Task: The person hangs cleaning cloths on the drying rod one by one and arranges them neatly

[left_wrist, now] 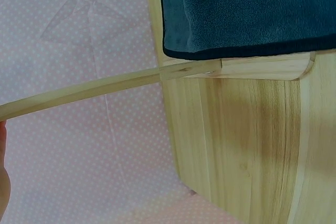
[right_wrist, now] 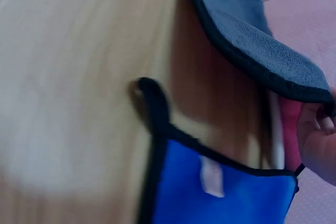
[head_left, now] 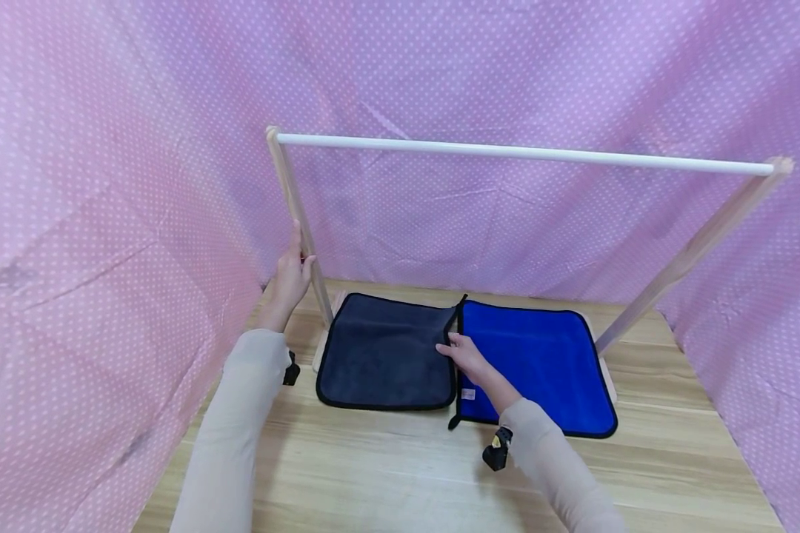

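A dark grey towel [head_left: 387, 355] with black edging lies at the foot of a wooden rack. My right hand [head_left: 467, 354] pinches its right edge, which the right wrist view shows raised off the table. Beside it, on the right, a blue towel [head_left: 540, 363] with black edging lies flat, a small white label [head_left: 468, 394] and a black loop [right_wrist: 153, 103] near its front corner. My left hand [head_left: 291, 280] holds the rack's left wooden post [head_left: 285, 174] partway up, the index finger extended along it. In the left wrist view only a sliver of that hand shows.
A white rod [head_left: 507, 151] spans the rack's top between the left post and the right post [head_left: 700, 244]. Pink dotted cloth [head_left: 440, 66] hangs behind and at both sides of the wooden table [head_left: 373, 466]. Something reddish [right_wrist: 290, 135], partly hidden, shows beneath the lifted towel.
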`<state>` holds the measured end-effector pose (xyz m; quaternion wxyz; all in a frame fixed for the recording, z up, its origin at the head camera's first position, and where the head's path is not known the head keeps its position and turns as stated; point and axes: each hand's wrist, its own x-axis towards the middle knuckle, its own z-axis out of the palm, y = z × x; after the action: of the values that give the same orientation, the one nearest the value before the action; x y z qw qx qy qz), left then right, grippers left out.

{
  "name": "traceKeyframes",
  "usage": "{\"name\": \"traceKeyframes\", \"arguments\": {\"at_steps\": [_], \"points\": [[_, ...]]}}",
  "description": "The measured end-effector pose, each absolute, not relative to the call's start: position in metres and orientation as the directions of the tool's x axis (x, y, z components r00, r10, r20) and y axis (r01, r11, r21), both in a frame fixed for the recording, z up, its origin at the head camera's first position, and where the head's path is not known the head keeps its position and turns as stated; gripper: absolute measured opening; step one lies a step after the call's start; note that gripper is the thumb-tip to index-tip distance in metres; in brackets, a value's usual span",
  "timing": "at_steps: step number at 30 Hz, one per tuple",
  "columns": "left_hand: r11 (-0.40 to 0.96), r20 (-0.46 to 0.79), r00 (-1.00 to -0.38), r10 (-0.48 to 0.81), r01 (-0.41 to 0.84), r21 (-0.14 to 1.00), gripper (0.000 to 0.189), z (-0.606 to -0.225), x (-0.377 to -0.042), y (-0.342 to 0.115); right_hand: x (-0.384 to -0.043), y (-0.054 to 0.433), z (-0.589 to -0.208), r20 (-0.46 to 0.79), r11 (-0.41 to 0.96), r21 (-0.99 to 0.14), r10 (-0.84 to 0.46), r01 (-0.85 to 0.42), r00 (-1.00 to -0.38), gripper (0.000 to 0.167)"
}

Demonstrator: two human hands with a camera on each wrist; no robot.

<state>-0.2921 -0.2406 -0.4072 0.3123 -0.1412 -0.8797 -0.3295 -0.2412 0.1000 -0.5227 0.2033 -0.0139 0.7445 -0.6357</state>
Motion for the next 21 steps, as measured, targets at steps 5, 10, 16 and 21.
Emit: {"name": "traceKeyframes", "arguments": {"at_steps": [5, 10, 16, 21], "points": [[0.74, 0.658, -0.752, 0.043, 0.466, 0.484, 0.07, -0.408, -0.292, -0.24, -0.246, 0.099, -0.503, -0.157, 0.175, -0.98, -0.38, 0.096, -0.912, 0.013], [0.745, 0.671, -0.742, 0.023, 0.46, 0.483, 0.07, -0.408, -0.293, -0.239, -0.246, 0.096, -0.478, -0.073, 0.205, -0.979, -0.393, -0.01, -0.916, 0.025], [0.747, 0.643, -0.766, 0.008, 0.432, 0.505, 0.069, -0.407, -0.291, -0.239, -0.248, 0.095, -0.452, -0.005, 0.266, -0.957, -0.41, -0.115, -0.912, 0.035], [0.747, 0.627, -0.779, 0.021, 0.429, 0.507, 0.07, -0.406, -0.29, -0.238, -0.25, 0.097, -0.433, 0.096, 0.255, -0.939, -0.454, -0.233, -0.886, 0.019]]}}
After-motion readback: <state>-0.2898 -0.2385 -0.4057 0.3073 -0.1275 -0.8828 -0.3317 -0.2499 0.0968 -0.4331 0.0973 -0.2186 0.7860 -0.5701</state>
